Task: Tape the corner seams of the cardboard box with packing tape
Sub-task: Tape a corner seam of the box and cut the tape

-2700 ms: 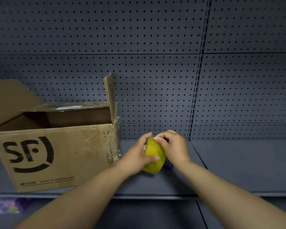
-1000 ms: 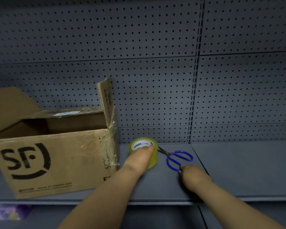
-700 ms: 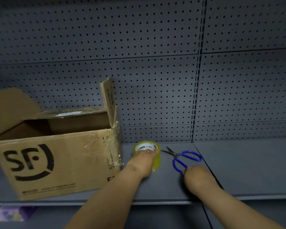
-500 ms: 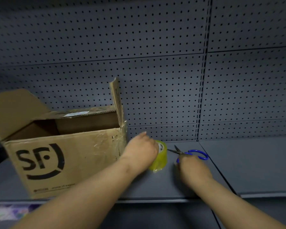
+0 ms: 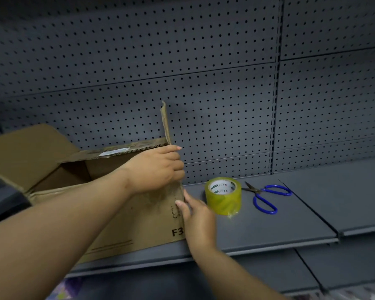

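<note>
The box [image 5: 149, 219] ran off the left edge, its front mostly hidden behind the left forearm [image 5: 74, 213]. The right hand [image 5: 198, 219] was blurred. Print on the tape roll [image 5: 223, 197] was too small to read.

A cardboard box [image 5: 139, 221] is sitting open on the left part of the shelf [image 5: 279, 224], its front face reaching the shelf's front edge. The left hand [image 5: 156, 169] is gripping the box's upper right corner, fingers curling round it below an upright flap [image 5: 166, 124]. The right hand [image 5: 197, 217] is touching the box's right front corner with straight fingers. Just right of it a roll of packing tape [image 5: 223, 197] is standing, and blue-handled scissors [image 5: 266, 197] are lying beside the roll, towards the shelf's back edge.
</note>
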Tool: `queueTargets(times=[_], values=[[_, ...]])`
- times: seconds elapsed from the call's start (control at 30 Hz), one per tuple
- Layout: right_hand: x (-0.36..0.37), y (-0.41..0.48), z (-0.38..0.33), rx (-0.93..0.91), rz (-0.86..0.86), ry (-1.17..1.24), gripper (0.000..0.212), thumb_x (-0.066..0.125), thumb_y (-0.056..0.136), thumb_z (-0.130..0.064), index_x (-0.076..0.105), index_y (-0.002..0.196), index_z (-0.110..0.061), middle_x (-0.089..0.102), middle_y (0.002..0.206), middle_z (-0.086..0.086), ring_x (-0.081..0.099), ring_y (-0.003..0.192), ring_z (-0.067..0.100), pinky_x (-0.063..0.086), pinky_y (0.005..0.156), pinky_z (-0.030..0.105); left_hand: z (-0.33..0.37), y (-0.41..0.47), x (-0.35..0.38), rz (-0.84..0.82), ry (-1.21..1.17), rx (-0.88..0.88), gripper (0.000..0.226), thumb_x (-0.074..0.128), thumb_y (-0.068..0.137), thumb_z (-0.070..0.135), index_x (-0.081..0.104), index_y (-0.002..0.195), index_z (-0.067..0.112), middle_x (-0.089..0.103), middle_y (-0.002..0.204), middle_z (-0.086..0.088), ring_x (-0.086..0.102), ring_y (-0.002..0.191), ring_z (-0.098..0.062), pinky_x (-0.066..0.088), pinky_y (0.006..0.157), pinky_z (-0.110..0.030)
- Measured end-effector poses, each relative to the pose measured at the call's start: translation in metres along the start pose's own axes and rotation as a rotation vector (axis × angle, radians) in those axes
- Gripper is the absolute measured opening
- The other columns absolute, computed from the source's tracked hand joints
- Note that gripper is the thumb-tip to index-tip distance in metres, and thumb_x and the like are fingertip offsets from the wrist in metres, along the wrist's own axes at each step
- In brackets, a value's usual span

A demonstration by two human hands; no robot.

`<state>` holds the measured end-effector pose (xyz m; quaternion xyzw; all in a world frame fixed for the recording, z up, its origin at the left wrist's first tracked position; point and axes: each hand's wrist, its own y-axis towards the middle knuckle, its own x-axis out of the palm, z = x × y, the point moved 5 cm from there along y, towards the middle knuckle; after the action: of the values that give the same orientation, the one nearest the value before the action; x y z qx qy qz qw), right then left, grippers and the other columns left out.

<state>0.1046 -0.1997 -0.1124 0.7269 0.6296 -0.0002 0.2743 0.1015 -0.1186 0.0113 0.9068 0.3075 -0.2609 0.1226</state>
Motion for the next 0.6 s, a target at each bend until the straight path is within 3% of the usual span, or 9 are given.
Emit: queueTargets(times=[0.13,0.2,0.3,0.33,0.47,0.53,0.6], values=[[0.028,-0.013,0.014,0.093,0.112,0.113,0.03,0.06,0.087,-0.028,0.067,0.113,-0.015,0.07,0.111,-0.001,0.063,0.1,0.006,0.038,0.08,0.004,-0.008,-0.023,0.009,0.052,-0.027,0.011,0.047,0.025,0.081,0.013,0.07,0.09,0.023,0.07,0.09,0.006,0.065,0.093,-0.016,-0.007,0.114,-0.028],[0.035,-0.016,0.012,0.063,0.162,0.124,0.035,0.058,0.087,-0.034,0.067,0.113,-0.012,0.07,0.111,0.002,0.063,0.101,0.009,0.034,0.081,0.0,-0.01,-0.028,0.014,0.081,-0.031,0.021,0.046,0.026,0.081,0.014,0.07,0.09,0.023,0.069,0.09,0.006,0.065,0.094,-0.016,-0.005,0.115,-0.029],[0.045,-0.023,0.003,-0.037,0.148,0.078,0.081,0.029,0.078,-0.071,0.061,0.121,-0.011,0.067,0.117,0.003,0.059,0.104,0.006,0.029,0.086,-0.001,-0.009,-0.027,0.018,0.182,-0.028,0.045,0.041,0.029,0.083,0.014,0.069,0.086,0.022,0.068,0.085,0.006,0.065,0.09,-0.016,0.008,0.114,-0.031],[0.048,-0.023,0.006,-0.048,0.164,0.029,0.087,0.021,0.077,-0.074,0.061,0.121,-0.011,0.069,0.114,0.002,0.06,0.101,0.007,0.032,0.085,0.003,-0.009,-0.027,0.019,0.219,-0.025,0.049,0.04,0.03,0.084,0.014,0.069,0.084,0.022,0.068,0.083,0.006,0.065,0.088,-0.015,0.011,0.113,-0.031],[0.048,-0.02,0.007,-0.11,0.268,-0.14,0.05,0.041,0.083,-0.046,0.074,0.098,-0.011,0.076,0.077,0.0,0.065,0.058,0.007,0.042,0.059,0.011,-0.011,-0.027,0.025,0.261,-0.046,0.053,0.038,0.03,0.085,0.013,0.068,0.082,0.02,0.066,0.081,0.005,0.064,0.085,-0.016,0.015,0.112,-0.031],[0.046,-0.017,0.006,-0.114,0.222,-0.122,0.049,0.042,0.082,-0.044,0.073,0.1,-0.011,0.076,0.08,0.001,0.066,0.061,0.007,0.042,0.06,0.011,-0.013,-0.027,0.027,0.268,-0.033,0.06,0.037,0.032,0.086,0.013,0.067,0.083,0.021,0.066,0.082,0.005,0.064,0.086,-0.017,0.015,0.113,-0.032],[0.041,-0.016,0.006,-0.091,0.164,-0.091,0.061,0.04,0.083,-0.056,0.065,0.115,-0.011,0.074,0.101,0.003,0.069,0.085,0.011,0.045,0.072,0.014,-0.014,-0.027,0.027,0.289,-0.014,0.096,0.026,0.044,0.086,0.013,0.068,0.085,0.021,0.067,0.084,0.004,0.064,0.089,-0.017,0.013,0.114,-0.034]])
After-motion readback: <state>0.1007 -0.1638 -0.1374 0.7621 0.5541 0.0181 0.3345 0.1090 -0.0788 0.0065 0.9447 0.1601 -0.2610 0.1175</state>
